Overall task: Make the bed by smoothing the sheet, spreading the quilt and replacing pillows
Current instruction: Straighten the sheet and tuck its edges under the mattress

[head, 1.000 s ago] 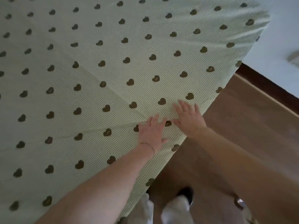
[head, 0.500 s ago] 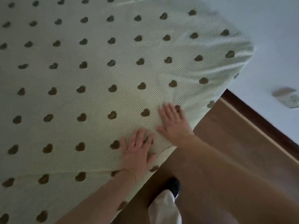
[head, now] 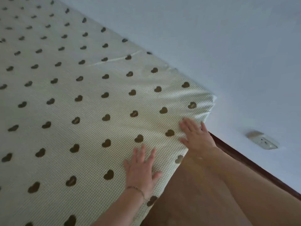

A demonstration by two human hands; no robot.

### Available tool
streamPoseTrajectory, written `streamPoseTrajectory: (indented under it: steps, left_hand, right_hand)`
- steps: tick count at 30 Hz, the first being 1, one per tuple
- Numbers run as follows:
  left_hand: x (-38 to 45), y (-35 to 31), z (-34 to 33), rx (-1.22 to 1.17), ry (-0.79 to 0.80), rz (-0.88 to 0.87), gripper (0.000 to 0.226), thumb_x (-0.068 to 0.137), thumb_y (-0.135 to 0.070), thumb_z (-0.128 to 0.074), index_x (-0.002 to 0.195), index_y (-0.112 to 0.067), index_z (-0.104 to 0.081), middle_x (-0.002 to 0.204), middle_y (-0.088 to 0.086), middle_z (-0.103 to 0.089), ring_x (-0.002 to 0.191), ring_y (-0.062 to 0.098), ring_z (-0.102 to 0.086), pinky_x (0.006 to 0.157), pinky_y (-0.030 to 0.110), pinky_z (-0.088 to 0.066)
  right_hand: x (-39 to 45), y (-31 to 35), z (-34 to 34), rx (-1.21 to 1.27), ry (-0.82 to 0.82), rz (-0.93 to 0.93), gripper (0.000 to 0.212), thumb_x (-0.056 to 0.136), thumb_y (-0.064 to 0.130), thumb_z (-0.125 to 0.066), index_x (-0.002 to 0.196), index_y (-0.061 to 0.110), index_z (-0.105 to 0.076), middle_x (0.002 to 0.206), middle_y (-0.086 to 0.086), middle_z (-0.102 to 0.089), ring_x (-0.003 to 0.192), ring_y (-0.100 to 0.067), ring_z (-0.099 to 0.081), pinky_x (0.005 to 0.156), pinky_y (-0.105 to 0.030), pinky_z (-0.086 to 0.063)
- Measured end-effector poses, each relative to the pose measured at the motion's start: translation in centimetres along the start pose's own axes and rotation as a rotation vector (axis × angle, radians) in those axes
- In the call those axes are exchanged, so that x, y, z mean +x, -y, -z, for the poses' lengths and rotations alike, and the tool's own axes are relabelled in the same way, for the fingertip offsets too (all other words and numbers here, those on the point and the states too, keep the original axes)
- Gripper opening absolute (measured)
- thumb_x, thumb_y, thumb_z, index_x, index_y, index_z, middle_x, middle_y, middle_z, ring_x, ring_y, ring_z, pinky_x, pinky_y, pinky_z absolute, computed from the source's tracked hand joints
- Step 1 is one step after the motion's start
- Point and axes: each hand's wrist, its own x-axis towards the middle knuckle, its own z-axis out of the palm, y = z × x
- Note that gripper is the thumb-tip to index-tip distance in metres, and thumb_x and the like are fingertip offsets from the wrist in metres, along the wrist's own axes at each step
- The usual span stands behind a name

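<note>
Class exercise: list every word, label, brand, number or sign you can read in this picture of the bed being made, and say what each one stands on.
None can be read.
The sheet carries only a printed pattern of dark hearts on a fine check, no lettering.
The wall socket is blurred; any marking on it cannot be made out.
The bracelet on the left hand shows no text.
The right hand, wall and floor bear no writing.

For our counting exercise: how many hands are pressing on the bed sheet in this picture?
2. The left hand lies flat with fingers spread on the sheet near its edge. The right hand lies flat further along, near the sheet's corner by the wall. None seems hidden.
</note>
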Motion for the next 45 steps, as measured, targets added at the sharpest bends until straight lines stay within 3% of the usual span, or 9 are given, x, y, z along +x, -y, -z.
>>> streamPoseTrajectory:
  steps: [2, 9, 16, 22, 25, 28, 31, 39, 45]
  left_hand:
    - [0.8, -0.4, 0.4, 0.007, 0.041, -0.014, 0.079, 0.091, -0.064, -0.039, 0.148, -0.047, 0.014, 0.157, -0.002, 0.028, 0.145, 0.034, 0.021, 0.112, 0.069, 0.001]
    - [0.9, 1.3, 2.9, -0.114, 0.080, -0.104, 0.061, 0.099, -0.049, -0.038, 0.152, -0.041, -0.010, 0.162, -0.008, 0.004, 0.149, 0.024, 0.002, 0.116, 0.057, -0.016]
    - [-11.2, 12.0, -2.4, -0.091, -0.076, 0.309, 0.086, 0.086, -0.060, -0.050, 0.151, -0.043, 0.004, 0.159, -0.013, -0.009, 0.145, 0.013, -0.015, 0.116, 0.045, -0.018]
    - [-20.0, 24.4, -18.6, -0.146, -0.428, 0.261, 0.076, 0.071, -0.056, -0.057, 0.137, -0.020, -0.049, 0.136, 0.007, -0.054, 0.132, 0.021, -0.045, 0.104, 0.050, -0.037]
    - [-25.3, 25.5, -16.1, -0.129, -0.282, 0.178, 0.066, 0.092, -0.053, -0.029, 0.150, -0.021, -0.030, 0.156, 0.006, -0.030, 0.138, 0.021, -0.038, 0.099, 0.030, -0.045]
    - [-27.5, 26.9, -8.4, -0.229, -0.044, 0.310, 0.074, 0.091, -0.051, -0.040, 0.153, -0.035, -0.002, 0.162, -0.003, 0.002, 0.141, 0.021, -0.025, 0.102, 0.048, -0.045]
    - [-33.5, 28.9, -7.1, -0.177, 0.276, 0.215, 0.079, 0.098, -0.036, -0.047, 0.151, -0.037, 0.012, 0.160, -0.008, 0.017, 0.149, 0.024, -0.002, 0.115, 0.053, -0.023]
    - [-39.2, 35.2, -11.5, -0.056, 0.271, 0.193, 0.078, 0.097, -0.039, -0.049, 0.150, -0.043, 0.008, 0.160, -0.004, 0.016, 0.148, 0.025, 0.012, 0.111, 0.063, -0.020]
    - [-42.5, 35.8, -16.6, 0.029, 0.184, 0.156, 0.087, 0.093, -0.047, -0.053, 0.148, -0.042, 0.014, 0.158, -0.003, 0.025, 0.146, 0.026, 0.019, 0.111, 0.067, -0.013]
  right_hand:
    - [2.1, -1.0, 0.9, 0.054, -0.117, -0.097, 0.078, 0.097, 0.062, -0.017, 0.149, 0.022, 0.024, 0.157, -0.002, 0.029, 0.145, -0.018, 0.025, 0.121, -0.050, 0.006]
    - [2.6, 2.0, 3.1, 0.037, 0.081, -0.212, 0.083, 0.093, 0.062, -0.043, 0.155, 0.019, -0.010, 0.164, -0.010, -0.004, 0.151, -0.029, -0.002, 0.118, -0.060, 0.000]
    - [-9.3, 23.8, -0.9, 0.068, 0.049, 0.409, 0.073, 0.099, 0.033, -0.051, 0.155, 0.023, -0.006, 0.164, -0.005, 0.013, 0.150, -0.027, 0.014, 0.119, -0.053, 0.005]
    - [-14.7, 32.1, -6.7, -0.063, 0.210, 0.435, 0.087, 0.087, 0.045, -0.065, 0.154, 0.040, -0.009, 0.159, -0.001, 0.020, 0.149, -0.032, 0.011, 0.102, -0.078, 0.008]
    - [-16.7, 32.1, -7.9, -0.138, 0.265, 0.295, 0.114, 0.040, 0.052, -0.093, 0.142, 0.035, -0.044, 0.156, -0.009, -0.031, 0.139, -0.037, -0.036, 0.086, -0.081, -0.031]
    - [-18.7, 33.1, -6.8, -0.129, 0.185, 0.238, 0.090, 0.090, 0.044, -0.061, 0.155, 0.036, 0.000, 0.162, -0.006, 0.015, 0.151, -0.033, 0.001, 0.112, -0.068, -0.012]
    - [-22.1, 37.5, -5.0, -0.115, 0.275, 0.270, 0.077, 0.100, 0.040, -0.044, 0.155, 0.031, 0.008, 0.163, -0.002, 0.020, 0.150, -0.026, 0.016, 0.119, -0.059, -0.001]
    - [-26.9, 52.0, -11.4, -0.024, 0.235, 0.361, 0.075, 0.099, 0.046, -0.045, 0.155, 0.035, 0.004, 0.163, -0.003, 0.018, 0.150, -0.029, 0.014, 0.118, -0.059, -0.001]
    - [-30.7, 53.3, -17.1, -0.081, 0.173, 0.333, 0.080, 0.097, 0.058, -0.037, 0.150, 0.039, 0.020, 0.157, -0.005, 0.032, 0.143, -0.034, 0.031, 0.112, -0.070, 0.004]
